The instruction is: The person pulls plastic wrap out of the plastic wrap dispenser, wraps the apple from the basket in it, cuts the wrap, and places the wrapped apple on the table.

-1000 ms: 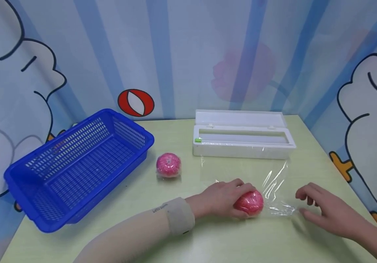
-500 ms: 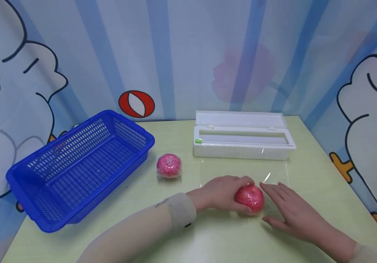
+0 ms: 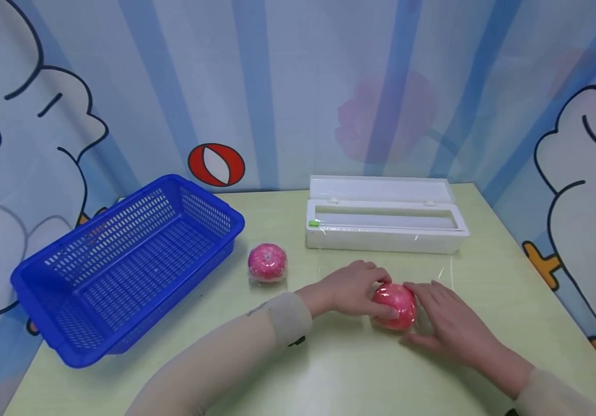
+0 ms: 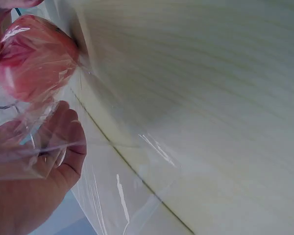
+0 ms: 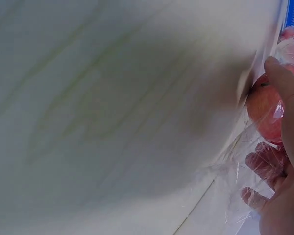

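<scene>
A red apple (image 3: pixel 396 306) covered in clear plastic wrap is between the two hands on the table. My left hand (image 3: pixel 352 292) grips its left side, thumb on the near face and fingers behind. My right hand (image 3: pixel 448 318) lies against its right side with fairly straight fingers, the thumb reaching along the near side. Loose wrap (image 4: pixel 157 152) stretches below the apple in the left wrist view, and crumpled wrap (image 5: pixel 235 171) lies by the right fingers in the right wrist view. A sheet runs from the white wrap dispenser (image 3: pixel 386 240) toward the hands.
A second wrapped round pink-red fruit (image 3: pixel 267 263) sits left of the hands. Farther left stands a blue perforated basket (image 3: pixel 115 323). The dispenser's lid is raised, with a green slider (image 3: pixel 314 223) at its left end. A patterned curtain (image 3: pixel 287 92) hangs behind the table.
My right hand has moved left from the end of the wrap to the apple's right side. The wrap that stretched out right of the apple is now folded in. The apple has shifted slightly away.
</scene>
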### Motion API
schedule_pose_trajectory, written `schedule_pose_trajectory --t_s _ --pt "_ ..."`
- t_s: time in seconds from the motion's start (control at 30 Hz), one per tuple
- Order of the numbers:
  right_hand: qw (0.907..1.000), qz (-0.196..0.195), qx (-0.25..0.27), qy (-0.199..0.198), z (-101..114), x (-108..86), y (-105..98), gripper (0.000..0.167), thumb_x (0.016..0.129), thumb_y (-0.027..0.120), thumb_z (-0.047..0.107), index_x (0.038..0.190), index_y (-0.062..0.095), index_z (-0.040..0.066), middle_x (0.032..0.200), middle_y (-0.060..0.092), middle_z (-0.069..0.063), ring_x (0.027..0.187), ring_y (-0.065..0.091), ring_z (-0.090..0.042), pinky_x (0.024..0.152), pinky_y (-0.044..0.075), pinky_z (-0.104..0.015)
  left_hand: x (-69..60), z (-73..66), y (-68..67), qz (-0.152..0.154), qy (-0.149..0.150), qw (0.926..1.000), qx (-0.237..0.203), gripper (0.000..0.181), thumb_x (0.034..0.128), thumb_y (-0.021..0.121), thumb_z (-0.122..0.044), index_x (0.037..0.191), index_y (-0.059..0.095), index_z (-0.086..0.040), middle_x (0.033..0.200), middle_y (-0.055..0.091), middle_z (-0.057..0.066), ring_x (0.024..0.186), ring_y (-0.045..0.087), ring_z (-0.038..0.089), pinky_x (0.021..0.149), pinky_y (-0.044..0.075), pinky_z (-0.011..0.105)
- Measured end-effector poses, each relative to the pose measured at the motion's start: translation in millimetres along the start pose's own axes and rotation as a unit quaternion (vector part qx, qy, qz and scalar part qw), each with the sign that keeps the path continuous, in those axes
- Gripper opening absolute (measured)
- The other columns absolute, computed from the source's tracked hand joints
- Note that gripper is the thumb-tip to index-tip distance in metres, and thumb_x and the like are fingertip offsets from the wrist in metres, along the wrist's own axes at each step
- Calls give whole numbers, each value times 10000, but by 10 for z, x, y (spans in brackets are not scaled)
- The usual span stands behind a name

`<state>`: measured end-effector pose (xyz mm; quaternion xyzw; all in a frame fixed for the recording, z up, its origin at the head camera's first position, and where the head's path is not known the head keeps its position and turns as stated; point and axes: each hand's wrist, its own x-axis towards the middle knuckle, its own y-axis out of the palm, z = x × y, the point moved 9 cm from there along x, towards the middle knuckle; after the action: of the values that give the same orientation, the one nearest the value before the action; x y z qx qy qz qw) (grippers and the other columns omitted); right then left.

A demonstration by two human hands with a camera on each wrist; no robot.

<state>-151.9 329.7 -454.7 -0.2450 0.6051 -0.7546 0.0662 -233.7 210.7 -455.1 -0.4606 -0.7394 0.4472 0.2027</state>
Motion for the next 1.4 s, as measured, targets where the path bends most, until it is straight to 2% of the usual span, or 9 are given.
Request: schedule_pose_trajectory --t_s 0.17,0.27,0.47,0.6,0.77,0.9,1.03,1.23,1.4 --pt "9996 -34 255 127 -63 99 4 925 692 1016 439 1407 562 66 1257 669 -99 1132 656 -295 933 607 -524 16 15 -67 -106 -11 9990 427 638 970 690 -605 1430 665 -163 1301 627 -5 1146 551 110 898 526 235" --pt "9986 134 449 243 -124 151 10 871 707 1017 383 1399 584 81 1262 671 -93 1145 659 -302 930 613 -530 29 26 -84 -156 -41 9972 729 656 988 638 -623 1455 660 -163 1317 629 0 1159 552 116 915 520 251" --pt "9949 451 866 266 -224 232 -4 797 733 999 347 1392 628 97 1263 671 -64 1151 647 -282 913 623 -519 -8 -43 -182 -610 -174 9872 1464 750 954 676 -646 1544 562 -198 1444 593 -24 1296 552 131 1085 497 313" --pt "9913 583 1143 299 -280 285 -23 745 735 996 355 1360 665 122 1206 672 2 1112 645 -228 891 628 -491 -47 -186 -157 -682 77 9826 1723 747 909 758 -635 1491 566 -207 1382 621 -61 1218 586 86 1001 538 264" --pt "9829 905 1546 432 -346 364 7 700 778 961 375 1361 680 108 1188 672 17 1111 644 -226 898 615 -499 -51 -198 -83 -613 -59 9788 1955 764 898 800 -607 1497 540 -212 1369 619 -65 1183 585 65 982 529 237" --pt "9756 1115 1818 516 -366 421 45 675 807 927 385 1367 681 101 1181 670 17 1109 628 -220 880 609 -477 -21 -125 -92 -649 -268 9808 1820 732 908 815 -555 1495 547 -210 1370 627 -57 1192 594 80 981 537 242" --pt "9726 1118 1977 487 -372 462 46 707 831 906 388 1407 653 66 1207 685 -14 1123 633 -246 902 594 -514 33 -33 -136 -713 -379 9876 1345 681 910 827 -514 1467 579 -212 1322 647 -64 1152 607 76 941 548 234" --pt "9759 910 1894 590 -396 488 27 864 836 913 432 1501 549 16 1368 659 -120 1242 626 -345 1002 557 -616 91 87 -206 -824 -167 9942 674 601 913 819 -523 1379 642 -186 1211 675 -79 1037 605 49 860 531 202" --pt "9757 672 2060 334 -375 564 -10 692 879 900 353 1435 620 52 1349 690 -77 1208 665 -301 1003 563 -587 142 163 -249 -715 -97 9974 82 484 929 818 -468 1295 673 -187 1105 667 -107 964 600 46 795 513 186"
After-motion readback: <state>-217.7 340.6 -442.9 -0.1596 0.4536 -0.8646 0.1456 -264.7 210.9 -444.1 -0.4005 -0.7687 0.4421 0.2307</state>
